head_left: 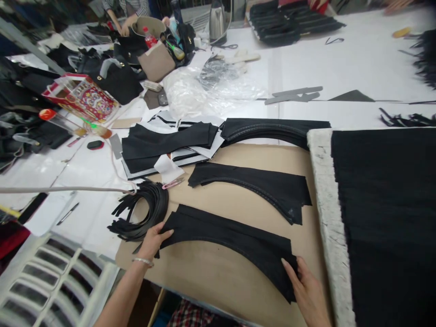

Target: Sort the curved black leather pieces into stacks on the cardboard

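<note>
A curved black panel lies on the brown board nearest to me. My left hand pinches its left end between thumb and fingers. At the right end, my right hand grips the same panel, its thumb on top. Just beyond lies a second curved black panel, untouched. A stack of similar black panels rests at the board's far edge. Beside my left hand is a coil of black strips.
Black and white pieces are piled behind the coil. A pink-handled tool lies near them. On the right stands a white-edged black slab. Bags, a red gift bag and clear plastic crowd the back left. Other people's hands show at the far side.
</note>
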A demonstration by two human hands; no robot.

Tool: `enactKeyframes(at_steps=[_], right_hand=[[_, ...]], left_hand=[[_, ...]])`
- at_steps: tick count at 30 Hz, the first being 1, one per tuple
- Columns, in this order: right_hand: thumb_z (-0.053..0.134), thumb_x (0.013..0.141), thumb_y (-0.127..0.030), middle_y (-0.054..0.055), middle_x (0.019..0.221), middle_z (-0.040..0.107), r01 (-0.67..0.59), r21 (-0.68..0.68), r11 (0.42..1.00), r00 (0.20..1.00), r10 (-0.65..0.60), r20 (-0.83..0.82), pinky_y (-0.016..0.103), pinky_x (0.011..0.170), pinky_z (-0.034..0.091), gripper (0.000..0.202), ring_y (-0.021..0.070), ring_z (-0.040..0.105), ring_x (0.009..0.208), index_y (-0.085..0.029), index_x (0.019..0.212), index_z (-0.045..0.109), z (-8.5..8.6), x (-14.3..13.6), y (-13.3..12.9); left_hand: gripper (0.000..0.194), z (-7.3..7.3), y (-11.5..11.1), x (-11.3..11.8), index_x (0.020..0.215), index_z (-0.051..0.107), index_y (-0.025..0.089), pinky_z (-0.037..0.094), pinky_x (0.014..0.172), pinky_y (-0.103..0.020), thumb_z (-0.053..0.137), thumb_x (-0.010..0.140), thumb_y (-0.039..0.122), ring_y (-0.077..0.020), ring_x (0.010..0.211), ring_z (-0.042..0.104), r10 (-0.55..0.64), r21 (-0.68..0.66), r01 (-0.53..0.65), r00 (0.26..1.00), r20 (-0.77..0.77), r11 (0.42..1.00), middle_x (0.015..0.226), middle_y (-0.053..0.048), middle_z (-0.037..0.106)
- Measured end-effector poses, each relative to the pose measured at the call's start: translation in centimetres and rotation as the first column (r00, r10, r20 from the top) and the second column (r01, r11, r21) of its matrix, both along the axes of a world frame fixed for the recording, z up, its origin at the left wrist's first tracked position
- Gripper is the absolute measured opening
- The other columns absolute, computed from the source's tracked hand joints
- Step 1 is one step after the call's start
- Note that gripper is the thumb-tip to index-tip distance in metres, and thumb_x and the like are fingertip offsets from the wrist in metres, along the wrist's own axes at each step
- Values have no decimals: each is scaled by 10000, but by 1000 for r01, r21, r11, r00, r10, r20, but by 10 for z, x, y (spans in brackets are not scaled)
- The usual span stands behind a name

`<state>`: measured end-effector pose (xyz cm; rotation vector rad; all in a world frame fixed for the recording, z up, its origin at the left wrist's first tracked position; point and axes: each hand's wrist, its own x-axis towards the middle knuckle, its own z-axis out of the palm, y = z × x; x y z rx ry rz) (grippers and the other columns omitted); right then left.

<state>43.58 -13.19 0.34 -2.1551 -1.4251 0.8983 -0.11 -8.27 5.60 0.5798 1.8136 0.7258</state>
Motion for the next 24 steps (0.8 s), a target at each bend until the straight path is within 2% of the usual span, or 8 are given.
enactKeyframes(at_steps=[3,6,8,10,13,19,24], right_hand=[[467,790,-643,-1,660,570,3,-61,998,999,-5,-43,289,542,443,415,175,527,556,-232,817,514,-6,3,2],[452,791,-650,-18,613,532,8,-102,995,999,-11,-34,297,530,430,412,172,503,516,-241,823,497,-10,5,6],[440,790,-655,1,670,576,14,-117,993,999,-18,-32,308,561,448,429,193,555,573,-241,875,511,-11,5,10],[451,766,-674,48,811,637,43,-115,992,999,-46,-23,329,632,476,481,234,619,716,-233,943,521,-10,4,14],[470,739,-692,83,926,653,75,-130,989,997,-76,-3,344,673,488,547,262,633,814,-221,1015,511,-6,2,15],[447,758,-663,37,813,636,76,-151,986,996,-81,-30,322,594,474,576,222,613,684,-221,1126,472,-8,5,8],[449,758,-645,40,807,629,74,-141,987,996,-79,-35,334,612,483,584,236,632,715,-213,1149,478,-15,10,3]], left_hand=[[483,-11,4,-2,845,711,138,514,812,-392,813,494,453,-254,804,661,-30,41,32,999,-45,999,842,-75,737],[414,-24,7,-1,743,681,146,507,781,-352,793,511,470,-229,776,648,-62,61,68,993,-97,996,793,-66,722],[380,-31,8,-1,682,651,159,494,762,-321,779,519,477,-211,759,632,-70,72,81,986,-150,994,754,-54,705],[360,-36,9,-1,660,629,170,481,732,-299,756,536,484,-196,734,615,-75,72,93,973,-220,993,709,-35,683],[339,-41,8,-1,629,594,183,451,648,-268,717,556,490,-173,661,582,-83,47,104,941,-328,993,616,5,626],[313,-47,9,-5,578,516,196,372,555,-235,655,588,476,-132,562,500,-125,-9,137,873,-471,991,508,56,495],[284,-50,10,-7,583,514,200,369,557,-235,621,610,462,-132,565,495,-165,-53,163,827,-538,985,520,53,499]])
